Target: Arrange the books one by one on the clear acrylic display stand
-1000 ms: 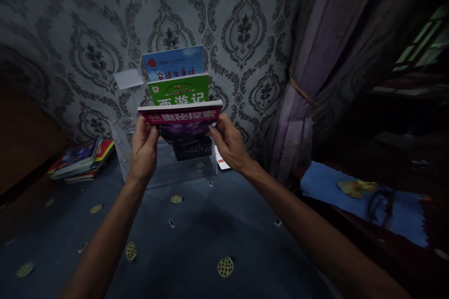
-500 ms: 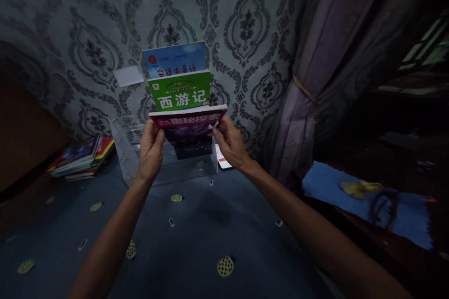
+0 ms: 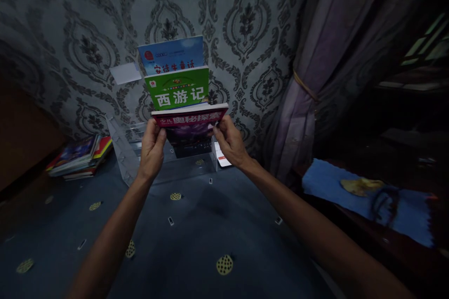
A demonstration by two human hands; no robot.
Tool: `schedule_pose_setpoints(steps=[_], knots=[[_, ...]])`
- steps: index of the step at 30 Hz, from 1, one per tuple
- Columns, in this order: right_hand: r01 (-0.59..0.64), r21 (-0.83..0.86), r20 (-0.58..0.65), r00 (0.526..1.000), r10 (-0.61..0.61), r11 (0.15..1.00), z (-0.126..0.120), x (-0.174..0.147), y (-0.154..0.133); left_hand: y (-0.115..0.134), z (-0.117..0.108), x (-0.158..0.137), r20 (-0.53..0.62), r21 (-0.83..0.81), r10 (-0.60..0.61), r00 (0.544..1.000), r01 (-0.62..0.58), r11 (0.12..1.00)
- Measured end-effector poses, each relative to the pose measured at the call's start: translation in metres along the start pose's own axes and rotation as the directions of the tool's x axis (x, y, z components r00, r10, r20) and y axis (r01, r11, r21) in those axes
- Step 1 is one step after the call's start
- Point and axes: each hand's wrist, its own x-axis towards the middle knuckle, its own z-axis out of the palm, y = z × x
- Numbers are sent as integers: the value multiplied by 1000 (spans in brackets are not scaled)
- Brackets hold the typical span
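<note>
A dark purple book (image 3: 191, 130) with a pink title band is held between my two hands, its top edge tipped toward me. My left hand (image 3: 153, 149) grips its left side, thumb on the cover. On the right side my right hand (image 3: 229, 142) pinches it the same way. Just behind stands a green book (image 3: 178, 88) with white characters, and behind that a blue book (image 3: 171, 55) with red characters. Both rise from a clear plastic rack (image 3: 122, 149) on the cloth-covered surface. The held book hides part of the rack and the lower parts of the books behind.
A pile of books (image 3: 80, 156) lies left of the rack. A phone with a lit screen (image 3: 221, 156) is by the rack's right end. A tied purple curtain (image 3: 298, 102) hangs to the right, above a blue cloth (image 3: 326, 182). Patterned wallpaper (image 3: 245, 23) backs the surface.
The purple book has tilted further, showing less of its front cover. Both hands keep their grip at nearly the same place. The view has shifted slightly.
</note>
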Motion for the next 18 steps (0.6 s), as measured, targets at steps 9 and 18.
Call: schedule_pose_setpoints(steps=[9,18], knots=[[-7,21,3,1000,7,1000,-1,-2,5,-2,1,-1,20,41,11,1000,-11,999],[-11,14,-9,1000,11,1000,0,10,13,2,-4,6,21,159,29,999,-32,987]])
